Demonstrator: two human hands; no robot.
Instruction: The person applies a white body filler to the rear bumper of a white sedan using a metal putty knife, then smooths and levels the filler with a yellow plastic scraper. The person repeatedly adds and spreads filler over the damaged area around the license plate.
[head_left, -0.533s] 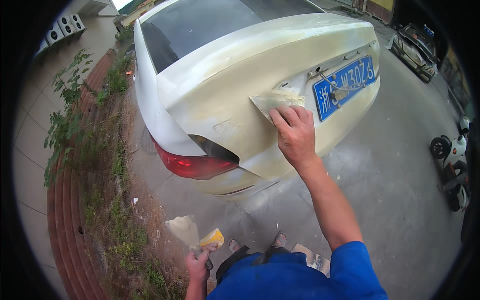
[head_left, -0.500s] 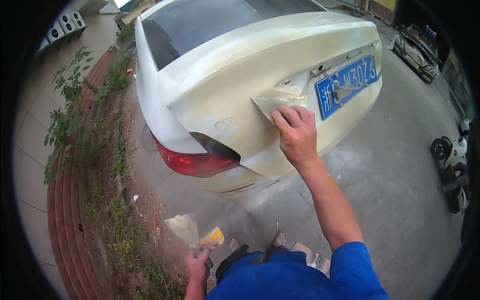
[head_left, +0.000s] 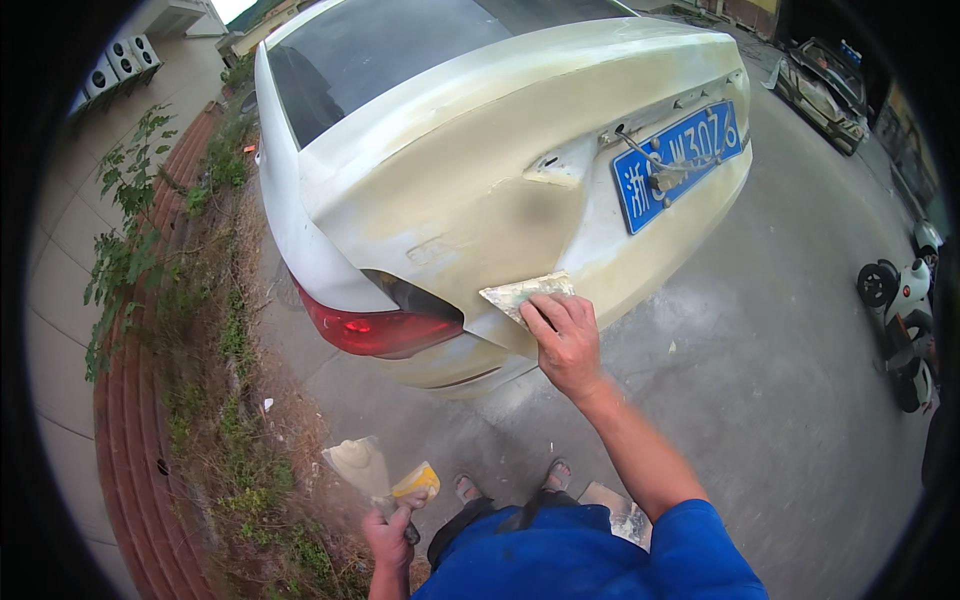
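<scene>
**Two tools, one wet panel**

Two hands busy: my right hand (head_left: 565, 345) has its fingers closed on a flat spreader (head_left: 527, 293), pressed to the filler-coated car boot (head_left: 500, 180) just right of the red tail light (head_left: 375, 325). Tilt it and the edge could gouge the coat. My left hand (head_left: 392, 537), low and near, grips a putty knife (head_left: 362, 468); its load might drip. My feet are half hidden
</scene>
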